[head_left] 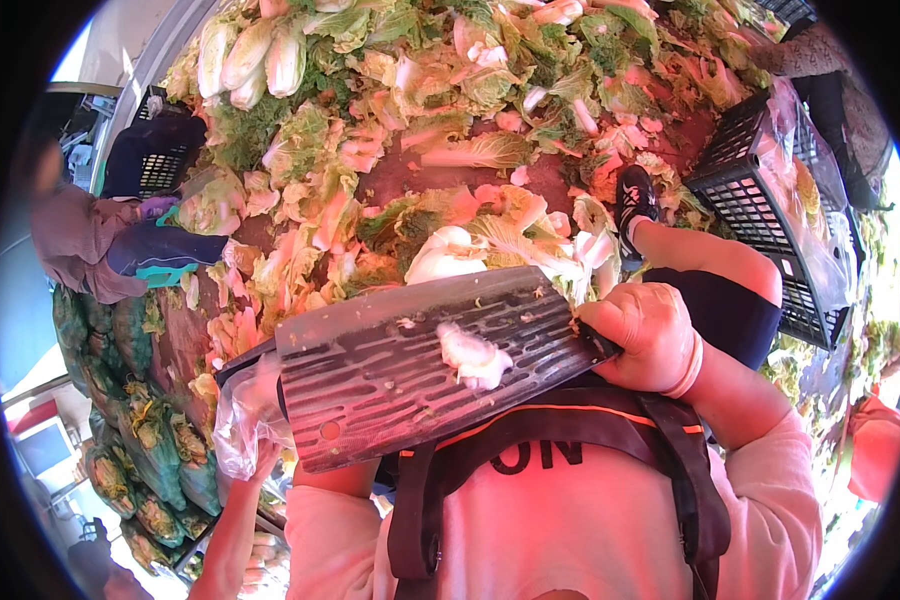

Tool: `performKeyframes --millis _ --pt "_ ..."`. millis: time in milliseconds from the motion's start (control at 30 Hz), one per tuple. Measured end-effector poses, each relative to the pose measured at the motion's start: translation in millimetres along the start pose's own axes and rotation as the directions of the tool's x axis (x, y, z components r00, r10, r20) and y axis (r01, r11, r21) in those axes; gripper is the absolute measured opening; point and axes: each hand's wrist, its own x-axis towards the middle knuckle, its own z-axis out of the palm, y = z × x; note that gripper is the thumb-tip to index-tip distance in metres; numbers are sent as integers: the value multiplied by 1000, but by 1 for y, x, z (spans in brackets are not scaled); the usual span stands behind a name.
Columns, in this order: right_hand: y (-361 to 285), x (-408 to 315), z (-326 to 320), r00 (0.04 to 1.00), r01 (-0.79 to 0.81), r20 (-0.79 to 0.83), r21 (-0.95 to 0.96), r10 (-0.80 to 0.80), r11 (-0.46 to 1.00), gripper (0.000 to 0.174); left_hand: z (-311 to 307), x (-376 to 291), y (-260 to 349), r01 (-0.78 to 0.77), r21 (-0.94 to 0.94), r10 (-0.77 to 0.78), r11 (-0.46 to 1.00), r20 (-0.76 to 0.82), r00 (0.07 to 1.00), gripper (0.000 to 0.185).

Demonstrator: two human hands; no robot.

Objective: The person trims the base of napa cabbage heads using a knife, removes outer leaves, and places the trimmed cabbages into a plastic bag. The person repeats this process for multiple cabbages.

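My right hand (641,337) grips the handle of a broad cleaver (390,382), held flat across my lap area. Its ridged blade has a hole near one corner. A whitish cabbage scrap (476,360) lies on the blade, along with small bits. Just beyond the blade's far edge is the pale end of a napa cabbage (446,255), partly covered by it. My left forearm passes under the blade, which hides my left hand. Left of the blade, another person's hand (266,454) touches a clear plastic bag (240,420).
Loose cabbage leaves (487,150) cover the floor ahead, with whole napa cabbages (251,56) at the upper left. A black plastic crate (754,202) lined with plastic stands at right. A seated co-worker (94,240) is at left, near filled green mesh sacks (142,442).
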Motion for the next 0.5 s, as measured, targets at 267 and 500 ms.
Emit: performKeyframes --millis 267,500 --pt "12 -11 5 998 -40 -49 26 42 999 24 9 9 -19 -57 112 54 992 24 998 73" --pt "14 -5 3 990 -53 -117 227 81 973 23 2 7 -16 -120 201 117 972 26 993 68"
